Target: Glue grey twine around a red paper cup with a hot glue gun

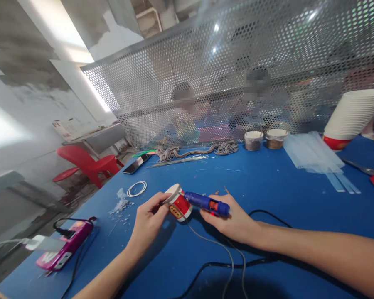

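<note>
On blue table: left hand steadies cup; right hand aims glue gun.

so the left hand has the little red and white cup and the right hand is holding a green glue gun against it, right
Not quite: the glue gun is blue, not green. The head view shows the right hand holding it against the little red and white cup, which the left hand has.

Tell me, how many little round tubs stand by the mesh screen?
2: one tub and a second tub side by side at the far edge of the table. More may be hidden.
</note>
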Tool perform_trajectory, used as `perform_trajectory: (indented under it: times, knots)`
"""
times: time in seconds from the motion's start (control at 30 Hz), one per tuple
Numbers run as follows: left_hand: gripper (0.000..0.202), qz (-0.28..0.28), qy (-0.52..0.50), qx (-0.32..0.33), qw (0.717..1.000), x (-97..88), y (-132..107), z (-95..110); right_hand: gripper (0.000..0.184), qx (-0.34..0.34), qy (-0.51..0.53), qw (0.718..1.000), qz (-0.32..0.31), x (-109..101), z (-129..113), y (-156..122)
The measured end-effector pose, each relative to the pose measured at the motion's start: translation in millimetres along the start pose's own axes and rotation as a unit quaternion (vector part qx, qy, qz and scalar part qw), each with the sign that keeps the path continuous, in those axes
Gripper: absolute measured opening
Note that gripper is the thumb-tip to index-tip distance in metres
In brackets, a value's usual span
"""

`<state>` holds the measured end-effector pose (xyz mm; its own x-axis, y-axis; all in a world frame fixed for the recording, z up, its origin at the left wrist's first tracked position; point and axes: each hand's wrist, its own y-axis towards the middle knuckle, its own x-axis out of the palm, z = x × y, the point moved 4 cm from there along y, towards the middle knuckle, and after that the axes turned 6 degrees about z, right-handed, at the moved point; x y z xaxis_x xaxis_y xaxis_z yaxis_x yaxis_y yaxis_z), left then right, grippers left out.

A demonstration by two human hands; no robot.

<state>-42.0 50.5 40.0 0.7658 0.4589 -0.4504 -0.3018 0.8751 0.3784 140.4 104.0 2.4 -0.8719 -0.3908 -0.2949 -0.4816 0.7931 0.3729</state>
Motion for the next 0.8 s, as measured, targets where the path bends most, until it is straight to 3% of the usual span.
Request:
perform_trajectory:
  times: [0.53,0.8]
  knots:
    - [0.018,-0.006,0.01,0.01,1.0,-4.3,2,1,0.022,-0.026,-0.004,1.0,0.006,-4,-4,1]
    - [0.017,0.039,0.004,-0.004,0.999,-12.9,4,-5,0.019,-0.031,0.023,0.998,0.056,-13,-2,1]
